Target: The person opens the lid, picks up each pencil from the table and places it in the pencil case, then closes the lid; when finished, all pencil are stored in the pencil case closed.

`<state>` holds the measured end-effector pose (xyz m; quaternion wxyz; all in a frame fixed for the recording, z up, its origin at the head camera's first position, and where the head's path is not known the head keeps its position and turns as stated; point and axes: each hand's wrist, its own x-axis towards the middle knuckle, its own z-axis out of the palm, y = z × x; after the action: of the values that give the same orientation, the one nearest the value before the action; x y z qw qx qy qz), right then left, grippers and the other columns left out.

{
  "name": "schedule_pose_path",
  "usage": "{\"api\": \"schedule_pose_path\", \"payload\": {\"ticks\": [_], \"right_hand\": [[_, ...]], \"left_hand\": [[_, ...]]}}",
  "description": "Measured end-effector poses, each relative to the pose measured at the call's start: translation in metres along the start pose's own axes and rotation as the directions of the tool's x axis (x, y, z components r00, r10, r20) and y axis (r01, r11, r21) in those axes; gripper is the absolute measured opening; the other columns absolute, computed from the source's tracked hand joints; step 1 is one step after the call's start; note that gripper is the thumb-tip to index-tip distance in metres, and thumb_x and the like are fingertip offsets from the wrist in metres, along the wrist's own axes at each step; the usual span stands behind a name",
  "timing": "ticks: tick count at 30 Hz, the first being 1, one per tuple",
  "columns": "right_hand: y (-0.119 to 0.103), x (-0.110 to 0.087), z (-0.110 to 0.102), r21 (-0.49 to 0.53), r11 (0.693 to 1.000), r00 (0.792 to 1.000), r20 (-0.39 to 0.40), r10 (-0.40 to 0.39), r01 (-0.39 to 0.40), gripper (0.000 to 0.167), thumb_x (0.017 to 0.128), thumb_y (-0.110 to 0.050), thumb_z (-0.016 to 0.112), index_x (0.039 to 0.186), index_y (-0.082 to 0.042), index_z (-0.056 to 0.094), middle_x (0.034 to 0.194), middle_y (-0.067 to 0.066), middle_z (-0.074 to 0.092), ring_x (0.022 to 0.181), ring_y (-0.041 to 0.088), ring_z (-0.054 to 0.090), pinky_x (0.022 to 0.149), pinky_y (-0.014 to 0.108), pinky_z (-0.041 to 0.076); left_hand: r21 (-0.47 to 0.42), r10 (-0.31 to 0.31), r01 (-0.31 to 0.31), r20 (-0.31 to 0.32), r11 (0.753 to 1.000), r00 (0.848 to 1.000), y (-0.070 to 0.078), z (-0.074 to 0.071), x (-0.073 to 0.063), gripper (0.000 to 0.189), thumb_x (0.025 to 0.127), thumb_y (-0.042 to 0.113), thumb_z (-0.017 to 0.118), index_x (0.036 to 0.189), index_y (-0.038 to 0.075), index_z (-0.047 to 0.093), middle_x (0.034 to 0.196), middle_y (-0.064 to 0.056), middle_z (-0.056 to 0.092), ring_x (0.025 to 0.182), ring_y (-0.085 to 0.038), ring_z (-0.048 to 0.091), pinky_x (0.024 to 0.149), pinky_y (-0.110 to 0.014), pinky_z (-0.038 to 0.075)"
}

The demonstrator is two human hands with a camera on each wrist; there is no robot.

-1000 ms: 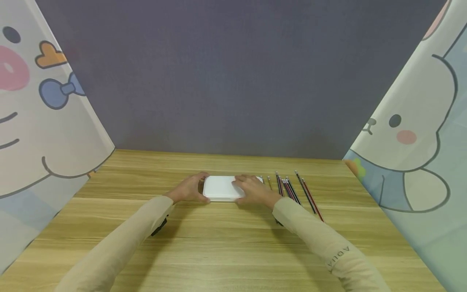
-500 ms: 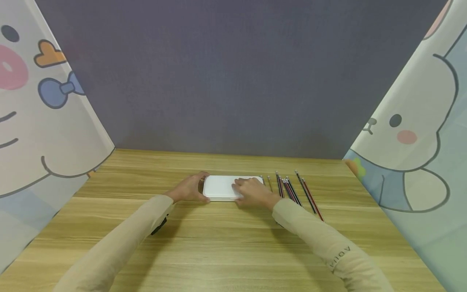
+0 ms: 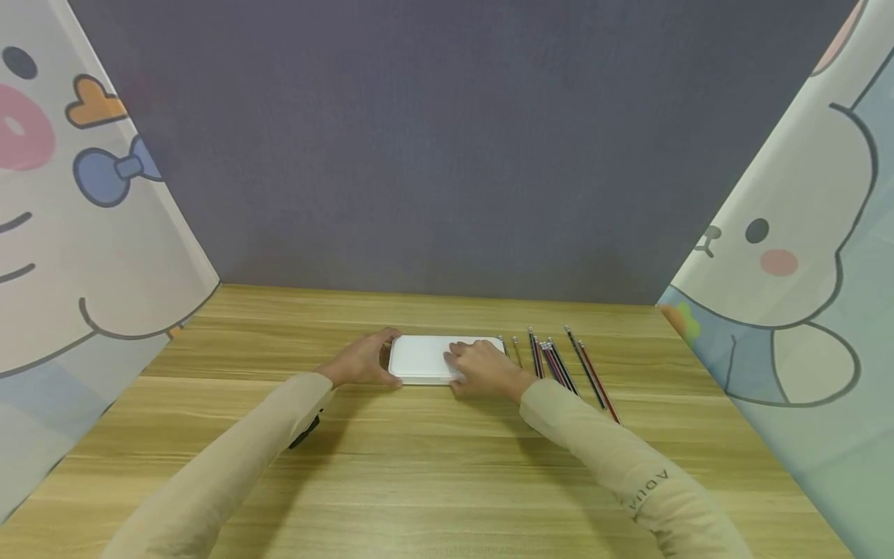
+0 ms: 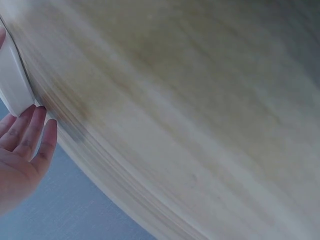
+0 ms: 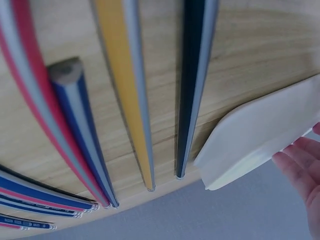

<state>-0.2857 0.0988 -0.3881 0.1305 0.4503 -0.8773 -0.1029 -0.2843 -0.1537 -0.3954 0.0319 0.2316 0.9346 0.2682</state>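
Observation:
A flat white box (image 3: 422, 358) with rounded corners lies on the wooden table in the head view. Around its left end my left hand (image 3: 361, 360) holds it, thumb at the near edge and fingers at the far side. In the left wrist view, the fingertips (image 4: 37, 111) touch the box's end. My right hand (image 3: 484, 367) rests on the right part of the top, its thumb at the near edge. The right wrist view shows that hand's fingers (image 5: 295, 170) on the white surface. What is inside the box cannot be seen.
Several striped pencils (image 3: 555, 369) lie right of the box, partly under the right forearm. Close by the box's right end are a yellow pencil (image 5: 125, 90) and a black pencil (image 5: 192, 90). A grey panel (image 3: 447, 155) stands behind the table (image 3: 419, 481).
My right hand's fingers have drawn back from the box's far edge onto its top. The left hand and the box have stayed in place.

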Motion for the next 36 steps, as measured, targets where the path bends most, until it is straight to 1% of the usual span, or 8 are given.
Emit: {"api": "schedule_pose_path", "payload": {"ticks": [3, 5, 8, 11, 18, 22, 26, 36], "right_hand": [[0.0, -0.001, -0.002, 0.082, 0.995, 0.999, 0.008, 0.049, -0.05, 0.044, 0.079, -0.039, 0.063, 0.111, -0.009, 0.062, 0.117, 0.013, 0.062, 0.073, 0.019, 0.066, 0.062, 0.027, 0.055], [0.001, -0.002, -0.003, 0.139, 0.987, 0.997, 0.015, 0.08, -0.082, 0.041, 0.078, -0.038, 0.065, 0.108, -0.01, 0.062, 0.118, 0.011, 0.062, 0.085, 0.023, 0.066, 0.074, 0.032, 0.055], [0.001, -0.004, -0.005, 0.192, 0.975, 0.994, 0.034, 0.107, -0.111, 0.04, 0.079, -0.039, 0.066, 0.107, -0.011, 0.063, 0.12, 0.01, 0.061, 0.106, 0.027, 0.059, 0.092, 0.04, 0.048], [0.002, -0.006, -0.005, 0.216, 0.968, 0.992, 0.051, 0.118, -0.127, 0.045, 0.079, -0.04, 0.066, 0.112, -0.01, 0.061, 0.121, 0.008, 0.058, 0.115, 0.027, 0.052, 0.101, 0.046, 0.04], [0.006, -0.01, -0.002, 0.292, 0.944, 0.988, 0.03, 0.153, -0.155, 0.057, 0.076, -0.04, 0.07, 0.121, -0.009, 0.055, 0.128, 0.009, 0.052, 0.118, 0.028, 0.046, 0.104, 0.047, 0.036], [0.01, -0.008, 0.002, 0.327, 0.925, 0.981, 0.062, 0.185, -0.195, 0.07, 0.074, -0.042, 0.071, 0.13, -0.008, 0.047, 0.137, 0.013, 0.044, 0.124, 0.034, 0.042, 0.106, 0.051, 0.032], [0.016, -0.004, 0.004, 0.36, 0.908, 0.977, 0.103, 0.189, -0.213, 0.079, 0.071, -0.044, 0.072, 0.135, -0.008, 0.042, 0.139, 0.016, 0.041, 0.126, 0.037, 0.04, 0.105, 0.053, 0.031], [0.019, -0.003, 0.008, 0.381, 0.901, 0.976, 0.138, 0.167, -0.208, 0.081, 0.07, -0.044, 0.072, 0.137, -0.011, 0.039, 0.141, 0.017, 0.04, 0.128, 0.037, 0.039, 0.105, 0.056, 0.029]], "left_hand": [[0.011, 0.004, -0.004, 0.0, 1.0, 1.0, 0.0, 0.0, 0.0, 0.086, 0.061, 0.027, 0.084, 0.13, 0.0, 0.041, 0.119, -0.019, 0.058, 0.109, -0.032, 0.056, 0.094, -0.043, 0.045], [0.017, 0.008, -0.008, 0.0, 1.0, 1.0, 0.0, 0.0, 0.0, 0.087, 0.061, 0.027, 0.084, 0.13, -0.001, 0.041, 0.119, -0.02, 0.058, 0.11, -0.032, 0.055, 0.094, -0.043, 0.045], [0.01, 0.006, -0.006, 0.004, 1.0, 1.0, 0.001, 0.0, 0.0, 0.087, 0.061, 0.027, 0.084, 0.13, 0.0, 0.04, 0.119, -0.02, 0.058, 0.11, -0.032, 0.055, 0.095, -0.043, 0.045], [0.005, 0.011, -0.011, 0.004, 1.0, 1.0, 0.001, -0.001, -0.001, 0.087, 0.061, 0.027, 0.084, 0.131, -0.001, 0.04, 0.12, -0.02, 0.057, 0.11, -0.032, 0.055, 0.095, -0.044, 0.045], [-0.011, 0.036, -0.036, 0.004, 0.999, 0.999, 0.002, -0.001, -0.002, 0.089, 0.061, 0.025, 0.085, 0.132, -0.003, 0.038, 0.122, -0.021, 0.055, 0.111, -0.034, 0.055, 0.096, -0.044, 0.044], [-0.012, 0.036, -0.036, 0.003, 0.999, 0.999, 0.001, -0.001, -0.001, 0.09, 0.061, 0.025, 0.085, 0.132, -0.002, 0.038, 0.123, -0.021, 0.055, 0.111, -0.034, 0.055, 0.096, -0.044, 0.044], [-0.013, 0.032, -0.032, 0.005, 0.999, 0.999, -0.001, -0.002, 0.0, 0.09, 0.061, 0.026, 0.085, 0.132, -0.002, 0.038, 0.123, -0.021, 0.055, 0.111, -0.033, 0.055, 0.096, -0.044, 0.044], [-0.001, 0.026, -0.026, 0.011, 1.0, 1.0, -0.003, -0.001, 0.002, 0.09, 0.061, 0.028, 0.085, 0.132, 0.0, 0.038, 0.123, -0.02, 0.055, 0.112, -0.032, 0.055, 0.096, -0.044, 0.045]]}}
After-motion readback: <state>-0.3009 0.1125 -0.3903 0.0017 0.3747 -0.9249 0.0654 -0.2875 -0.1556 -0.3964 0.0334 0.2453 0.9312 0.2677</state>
